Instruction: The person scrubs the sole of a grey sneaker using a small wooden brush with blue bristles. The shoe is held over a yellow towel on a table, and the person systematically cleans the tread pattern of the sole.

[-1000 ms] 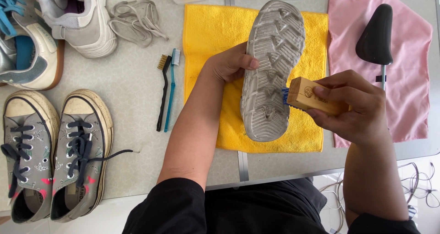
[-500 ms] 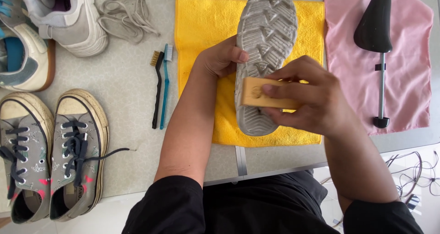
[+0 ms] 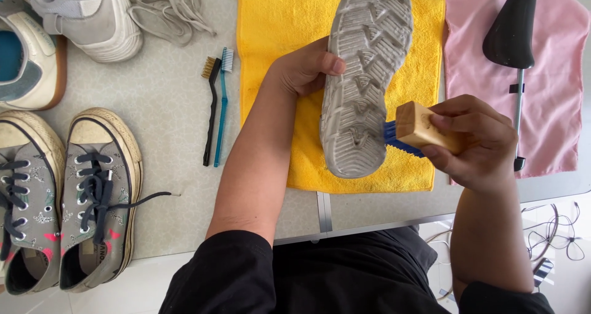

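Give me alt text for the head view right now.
Left hand holds a shoe sole-up over a yellow towel, while the right hand presses a wooden brush with blue bristles to the sole's edge. Grey sneakers, two thin brushes and a pink cloth lie around.

A yellow towel (image 3: 277, 55) lies spread on the grey table (image 3: 166, 104), and everything else sits around it. Just left of the towel lie two slim brushes side by side, one black-handled (image 3: 210, 114) and one blue-handled (image 3: 221, 108); farther left stand a pair of grey lace-up sneakers (image 3: 61, 197), with a white sneaker (image 3: 86, 12) and loose grey laces (image 3: 169, 12) above them. Right of the towel, a pink cloth (image 3: 554, 86) carries a black shoe tree (image 3: 514, 43).
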